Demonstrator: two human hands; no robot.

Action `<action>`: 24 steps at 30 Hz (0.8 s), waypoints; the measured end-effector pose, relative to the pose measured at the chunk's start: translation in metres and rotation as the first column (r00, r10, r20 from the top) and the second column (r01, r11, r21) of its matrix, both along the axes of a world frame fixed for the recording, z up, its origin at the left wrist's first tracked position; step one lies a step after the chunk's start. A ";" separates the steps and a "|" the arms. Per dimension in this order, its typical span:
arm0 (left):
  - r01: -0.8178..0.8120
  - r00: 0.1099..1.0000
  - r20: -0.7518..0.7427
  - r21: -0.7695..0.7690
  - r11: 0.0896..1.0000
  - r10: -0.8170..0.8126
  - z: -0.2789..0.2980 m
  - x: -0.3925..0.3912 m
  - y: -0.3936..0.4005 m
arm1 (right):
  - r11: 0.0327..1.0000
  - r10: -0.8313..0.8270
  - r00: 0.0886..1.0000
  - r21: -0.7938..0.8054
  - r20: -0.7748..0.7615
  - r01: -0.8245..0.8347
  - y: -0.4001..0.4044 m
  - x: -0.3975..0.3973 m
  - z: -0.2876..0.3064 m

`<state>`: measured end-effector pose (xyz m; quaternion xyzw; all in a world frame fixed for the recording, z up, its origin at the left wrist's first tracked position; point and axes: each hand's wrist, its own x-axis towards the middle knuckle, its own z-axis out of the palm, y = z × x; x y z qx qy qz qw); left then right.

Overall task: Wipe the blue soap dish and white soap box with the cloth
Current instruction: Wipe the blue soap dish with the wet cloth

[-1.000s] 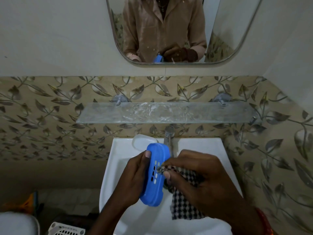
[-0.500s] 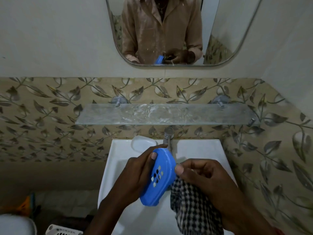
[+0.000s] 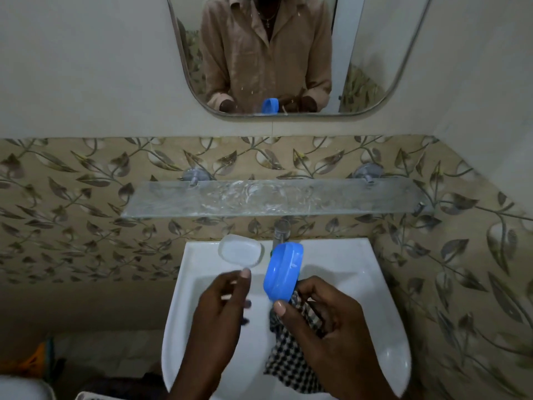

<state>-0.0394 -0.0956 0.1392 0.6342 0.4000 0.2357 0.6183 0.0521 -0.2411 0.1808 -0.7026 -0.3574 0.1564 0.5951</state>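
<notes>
Nearby: white soap box [image 3: 241, 250] on sink [image 3: 357, 255] rim, under glass shelf [image 3: 274, 197].

Item count at the washbasin.
One blue soap dish [image 3: 284, 271], one white soap box [image 3: 240, 254], one checked cloth [image 3: 294, 353], two hands (left hand [image 3: 223, 310], right hand [image 3: 326, 321]), one basin [image 3: 372, 287], one glass shelf [image 3: 271, 197], one mirror [image 3: 375, 67].

A sink [image 3: 360, 272] was set against the wall, with a tap [image 3: 281, 230] at the middle of its back edge. A soap box [image 3: 240, 251] was placed on the back rim, left of the tap. A soap dish [image 3: 284, 271] was held above the basin, just right of the soap box, with a cloth [image 3: 294, 350] below it. A shelf [image 3: 274, 199] was mounted above the sink, and a mirror [image 3: 288, 53] above the shelf. A basket [image 3: 86, 396] was seen low to the left of the sink.
</notes>
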 end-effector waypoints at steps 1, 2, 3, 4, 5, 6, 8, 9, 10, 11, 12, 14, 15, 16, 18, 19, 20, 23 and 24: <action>0.028 0.999 -0.027 -0.148 0.989 -0.032 0.000 -0.001 -0.002 | 1.000 -0.012 1.000 0.008 0.023 0.012 -0.001 -0.001 -0.003; 0.086 0.995 -0.021 -0.283 0.955 -0.095 0.001 -0.001 -0.003 | 1.000 -0.018 0.999 0.014 0.027 0.018 -0.002 -0.002 -0.006; 0.146 0.988 0.019 -0.388 0.910 -0.150 0.004 -0.001 -0.005 | 1.000 -0.009 1.000 0.023 0.006 0.009 -0.002 -0.003 -0.008; 0.193 0.981 0.074 -0.447 0.873 -0.179 0.007 0.000 -0.006 | 0.999 0.015 0.999 0.040 -0.035 -0.014 -0.002 -0.004 -0.010; 0.219 0.975 0.128 -0.479 0.850 -0.179 0.009 0.002 -0.007 | 0.998 0.039 0.996 0.061 -0.076 -0.034 -0.002 -0.005 -0.010; 0.217 0.974 0.161 -0.492 0.843 -0.157 0.010 0.004 -0.007 | 0.996 0.052 0.993 0.074 -0.105 -0.045 -0.001 -0.005 -0.010; 0.164 0.980 0.179 -0.486 0.859 -0.086 0.009 0.007 -0.009 | 0.996 0.049 0.989 0.077 -0.138 -0.039 -0.001 -0.005 -0.011; 0.140 0.981 0.186 -0.470 0.871 -0.058 0.008 0.008 -0.011 | 0.996 0.055 0.986 0.082 -0.159 -0.042 -0.001 -0.005 -0.012; 0.125 0.980 0.197 -0.457 0.881 -0.037 0.008 0.010 -0.013 | 0.995 0.069 0.980 0.089 -0.184 -0.053 -0.001 -0.006 -0.012; 0.111 0.977 0.212 -0.448 0.887 -0.015 0.008 0.011 -0.015 | 0.994 0.081 0.976 0.091 -0.200 -0.064 -0.001 -0.006 -0.013; 0.090 0.975 0.223 -0.439 0.894 0.011 0.009 0.012 -0.017 | 0.994 0.081 0.976 0.089 -0.200 -0.064 -0.002 -0.006 -0.014; 0.019 0.974 0.214 -0.405 0.914 0.075 0.009 0.015 -0.018 | 0.996 0.006 0.983 0.085 -0.186 0.011 -0.004 -0.006 -0.016; -0.024 0.973 0.202 -0.379 0.925 0.108 0.009 0.016 -0.016 | 0.994 -0.056 0.981 0.087 -0.187 0.074 -0.006 -0.005 -0.017; -0.064 0.973 0.184 -0.351 0.934 0.136 0.009 0.017 -0.014 | 0.987 -0.117 0.975 0.085 -0.191 0.135 -0.008 -0.004 -0.018; -0.128 0.972 0.149 -0.311 0.942 0.181 0.010 0.020 -0.009 | 0.973 -0.201 0.966 0.084 -0.163 0.217 -0.011 -0.005 -0.021; -0.147 0.972 0.135 -0.300 0.943 0.195 0.010 0.022 -0.008 | 0.968 -0.224 0.968 0.089 -0.110 0.234 -0.011 -0.007 -0.022; -0.158 0.972 0.123 -0.298 0.941 0.202 0.009 0.024 -0.009 | 0.967 -0.234 0.972 0.099 -0.012 0.234 -0.012 -0.009 -0.023; -0.156 0.974 0.100 -0.358 0.921 0.204 0.005 0.031 -0.013 | 0.975 -0.222 0.877 0.112 0.425 0.192 -0.009 -0.018 -0.028; -0.153 0.974 0.098 -0.389 0.908 0.206 0.004 0.032 -0.016 | 0.974 -0.225 0.830 0.120 0.511 0.190 -0.008 -0.020 -0.031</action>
